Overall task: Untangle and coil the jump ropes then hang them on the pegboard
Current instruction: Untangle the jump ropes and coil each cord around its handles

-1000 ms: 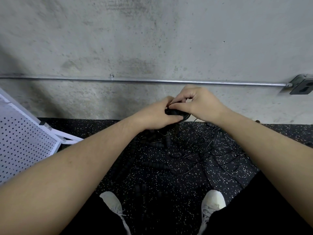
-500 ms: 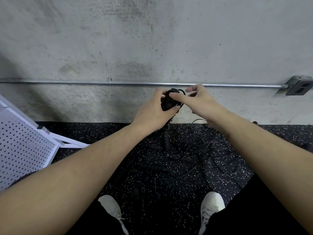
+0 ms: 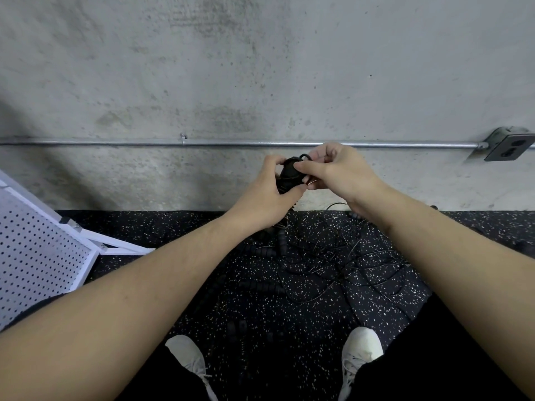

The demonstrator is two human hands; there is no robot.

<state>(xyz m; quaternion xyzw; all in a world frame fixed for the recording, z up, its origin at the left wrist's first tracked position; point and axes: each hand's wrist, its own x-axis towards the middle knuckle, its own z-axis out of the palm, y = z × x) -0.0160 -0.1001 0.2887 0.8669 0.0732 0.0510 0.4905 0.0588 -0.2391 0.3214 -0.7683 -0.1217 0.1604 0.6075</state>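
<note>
A black bundle of jump rope [image 3: 289, 173] is held up in front of the concrete wall, between both hands. My left hand [image 3: 266, 195] grips its lower side with curled fingers and thumb. My right hand [image 3: 335, 172] pinches the bundle's top, where a small black loop sticks up. Black beaded rope [image 3: 262, 251] and thin wire-like cords [image 3: 341, 261] hang down from the bundle and lie tangled on the speckled floor. The white pegboard [image 3: 37, 256] leans at the left edge.
A metal conduit pipe [image 3: 144, 143] runs along the wall to an outlet box [image 3: 509, 146] at the right. The pegboard's white frame leg [image 3: 115, 244] reaches onto the black speckled mat. My two white shoes [image 3: 362, 348] stand at the bottom.
Both hands have lifted the rope bundle from just above the floor up to the height of the wall pipe. The right hand's fingers have closed again on the bundle's top.
</note>
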